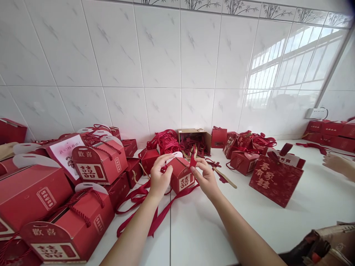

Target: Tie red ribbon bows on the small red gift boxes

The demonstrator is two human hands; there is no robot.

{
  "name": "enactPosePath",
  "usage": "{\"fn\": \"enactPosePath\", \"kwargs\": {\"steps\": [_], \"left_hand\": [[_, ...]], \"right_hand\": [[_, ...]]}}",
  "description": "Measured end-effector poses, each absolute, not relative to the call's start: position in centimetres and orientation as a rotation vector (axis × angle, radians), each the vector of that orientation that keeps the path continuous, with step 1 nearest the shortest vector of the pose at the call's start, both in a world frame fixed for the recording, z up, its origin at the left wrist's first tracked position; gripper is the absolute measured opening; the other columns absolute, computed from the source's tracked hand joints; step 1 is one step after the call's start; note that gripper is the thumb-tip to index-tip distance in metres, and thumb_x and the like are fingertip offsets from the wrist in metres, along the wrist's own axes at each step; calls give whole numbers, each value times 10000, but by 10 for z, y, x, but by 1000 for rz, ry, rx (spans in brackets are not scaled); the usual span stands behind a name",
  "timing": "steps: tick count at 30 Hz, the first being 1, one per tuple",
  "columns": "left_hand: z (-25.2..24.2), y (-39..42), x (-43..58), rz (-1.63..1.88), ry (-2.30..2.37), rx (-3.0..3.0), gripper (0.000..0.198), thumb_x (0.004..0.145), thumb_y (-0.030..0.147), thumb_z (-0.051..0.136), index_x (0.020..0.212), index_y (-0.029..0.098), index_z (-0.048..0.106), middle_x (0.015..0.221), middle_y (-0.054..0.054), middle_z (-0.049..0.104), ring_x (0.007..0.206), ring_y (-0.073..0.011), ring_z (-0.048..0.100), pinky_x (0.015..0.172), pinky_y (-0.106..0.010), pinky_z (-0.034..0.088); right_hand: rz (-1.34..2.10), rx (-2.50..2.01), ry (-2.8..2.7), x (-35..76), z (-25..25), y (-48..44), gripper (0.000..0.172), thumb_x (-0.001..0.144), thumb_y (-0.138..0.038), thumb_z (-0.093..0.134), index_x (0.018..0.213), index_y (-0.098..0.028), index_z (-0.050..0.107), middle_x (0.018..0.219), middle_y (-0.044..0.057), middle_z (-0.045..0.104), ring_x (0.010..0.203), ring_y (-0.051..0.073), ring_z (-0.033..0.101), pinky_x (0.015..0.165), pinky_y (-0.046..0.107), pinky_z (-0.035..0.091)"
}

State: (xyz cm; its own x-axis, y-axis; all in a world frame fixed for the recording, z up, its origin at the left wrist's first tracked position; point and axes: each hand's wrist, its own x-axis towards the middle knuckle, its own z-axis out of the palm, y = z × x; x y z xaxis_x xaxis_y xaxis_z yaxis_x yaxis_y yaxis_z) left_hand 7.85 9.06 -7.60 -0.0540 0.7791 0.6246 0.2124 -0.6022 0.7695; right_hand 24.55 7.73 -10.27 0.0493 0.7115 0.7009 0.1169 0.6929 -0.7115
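Two bare forearms reach over a white worktop [199, 229], with large red boxes [88, 226] crowding close on the left. Just beyond, a loose red ribbon [162, 218] runs in front of a small red box [177, 177] and past the left forearm; if the arm catches it, the ribbon could drag the box askew.

The small box stands between the hands. The right hand [205, 177] has thumb and fingers pinching a small red strip [192, 160] above its top edge; too hard a tug might crease the lid or make the strip slip. The left hand [161, 179] curls against the opposite side; whether its fingers pinch ribbon or card, I cannot tell. A loose grip there could let the box turn.

Farther back, a carton [208, 142] of dark red pieces stands beside heaped ribbons [163, 142].
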Motion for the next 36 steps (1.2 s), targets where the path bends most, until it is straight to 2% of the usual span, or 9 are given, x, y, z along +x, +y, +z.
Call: {"fn": "enactPosePath", "kwargs": {"steps": [3, 7, 10, 14, 17, 19, 27, 32, 36], "left_hand": [[-92, 104, 77, 1754, 1352, 1838, 426, 760, 293, 564, 1179, 219, 536, 1281, -87, 512, 1198, -256, 462, 1009, -431, 367], [-112, 120, 75, 1558, 1411, 1733, 625, 759, 432, 615, 1292, 182, 407, 1355, -153, 444, 1260, -281, 411, 1030, -442, 333], [-119, 123, 75, 1484, 1368, 1640, 590, 767, 469, 604, 1257, 187, 435, 1335, -148, 479, 1249, -272, 432, 1025, -422, 332], [-121, 122, 77, 1487, 1312, 1605, 492, 754, 464, 618, 1157, 199, 521, 1217, -123, 582, 1146, -270, 527, 961, -392, 391], [-121, 123, 78, 1487, 1260, 1605, 443, 739, 454, 635, 1089, 193, 561, 1125, -114, 629, 1056, -266, 578, 902, -382, 429], [-122, 124, 78, 1484, 1232, 1605, 426, 741, 447, 632, 1072, 187, 564, 1091, -110, 639, 1014, -255, 594, 877, -376, 442], [-123, 123, 79, 1526, 1162, 1606, 399, 697, 409, 682, 1016, 191, 578, 1020, -82, 658, 950, -222, 610, 837, -337, 457], [-116, 113, 81, 1513, 1120, 1719, 409, 706, 392, 676, 1045, 194, 559, 1036, -78, 650, 950, -217, 607, 830, -332, 461], [-111, 103, 85, 1494, 1049, 1877, 379, 755, 358, 629, 1076, 195, 513, 1063, -80, 625, 981, -216, 591, 856, -345, 458]], "right_hand": [[509, -731, -1431, 245, -101, 75, 203, 833, -390, 565, 746, -232, 659, 1101, 71, 516, 1052, 227, 488, 909, 366, 382], [638, -676, -1337, 248, -100, 73, 229, 839, -400, 556, 716, -224, 636, 882, 43, 545, 832, 181, 510, 795, 324, 413], [872, -572, -1273, 251, -100, 72, 217, 843, -398, 554, 761, -229, 662, 771, 26, 570, 788, 177, 524, 786, 314, 419], [1125, -452, -1264, 249, -101, 74, 217, 809, -412, 598, 786, -215, 687, 935, 53, 653, 860, 201, 571, 826, 349, 447], [1160, -466, -1284, 244, -102, 75, 227, 803, -421, 607, 786, -211, 691, 1145, 60, 624, 913, 208, 582, 858, 369, 448], [1164, -479, -1278, 243, -103, 75, 218, 801, -420, 614, 787, -217, 693, 1204, 55, 602, 924, 206, 588, 870, 374, 440], [1164, -453, -1299, 246, -99, 72, 206, 832, -405, 585, 815, -223, 679, 1151, 51, 636, 982, 203, 580, 858, 337, 436], [1136, -508, -1225, 248, -98, 74, 232, 818, -425, 594, 793, -200, 645, 1033, 67, 673, 834, 169, 614, 746, 286, 465], [1131, -657, -1154, 249, -98, 77, 314, 762, -496, 620, 784, -183, 616, 947, 73, 682, 622, 134, 608, 531, 232, 434]]}}
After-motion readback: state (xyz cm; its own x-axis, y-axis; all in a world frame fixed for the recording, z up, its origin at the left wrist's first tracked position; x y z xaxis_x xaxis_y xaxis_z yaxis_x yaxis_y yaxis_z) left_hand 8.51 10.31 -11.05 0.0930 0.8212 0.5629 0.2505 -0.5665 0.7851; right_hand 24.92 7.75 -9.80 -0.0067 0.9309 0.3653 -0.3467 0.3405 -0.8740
